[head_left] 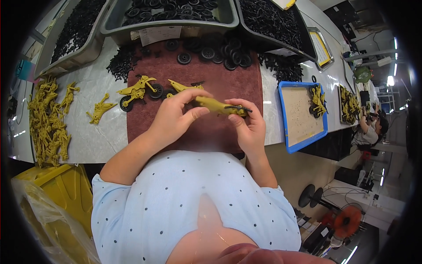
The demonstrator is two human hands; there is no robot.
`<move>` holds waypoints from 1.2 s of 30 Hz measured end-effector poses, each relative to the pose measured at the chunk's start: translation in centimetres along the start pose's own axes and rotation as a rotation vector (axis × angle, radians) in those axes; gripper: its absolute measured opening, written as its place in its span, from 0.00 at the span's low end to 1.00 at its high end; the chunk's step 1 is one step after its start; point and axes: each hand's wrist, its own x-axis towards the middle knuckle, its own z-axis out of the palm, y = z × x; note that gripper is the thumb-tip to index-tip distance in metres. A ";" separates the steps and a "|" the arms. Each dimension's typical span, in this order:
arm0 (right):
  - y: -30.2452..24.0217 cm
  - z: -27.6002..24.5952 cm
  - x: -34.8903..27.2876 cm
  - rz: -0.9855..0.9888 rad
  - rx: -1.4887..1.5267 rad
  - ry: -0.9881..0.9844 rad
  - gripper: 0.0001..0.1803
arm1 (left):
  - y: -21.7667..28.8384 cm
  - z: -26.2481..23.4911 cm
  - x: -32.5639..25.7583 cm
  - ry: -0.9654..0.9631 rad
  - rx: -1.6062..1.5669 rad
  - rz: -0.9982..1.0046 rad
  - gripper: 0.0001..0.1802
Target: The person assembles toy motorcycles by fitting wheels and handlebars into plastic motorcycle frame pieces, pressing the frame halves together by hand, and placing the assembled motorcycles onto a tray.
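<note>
Closest to my camera is the pale blue dotted shirt, with both forearms rising out of it toward the table. My left hand pinches the yellow-olive motorcycle body at its near end, thumb below and fingers curled over the top. My right hand takes the other end, its grip pressed onto a thin black part lying along the body; I think it is a handlebar piece, though the view is too small to be sure. The body hangs just above the dark red mat, not touching it. On that mat, beyond my left hand, stands a finished yellow motorcycle with black wheels, and a second one lies partly hidden behind my fingers. Loose black wheels scatter along the mat's far edge, below a grey bin full of more. Yellow frames are piled far left, and a blue tray sits to the right.
</note>
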 end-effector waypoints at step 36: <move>-0.8 7.8 7.1 0.002 -1.252 -0.448 0.29 | -4.4 -10.1 -3.3 0.188 1.102 0.037 0.34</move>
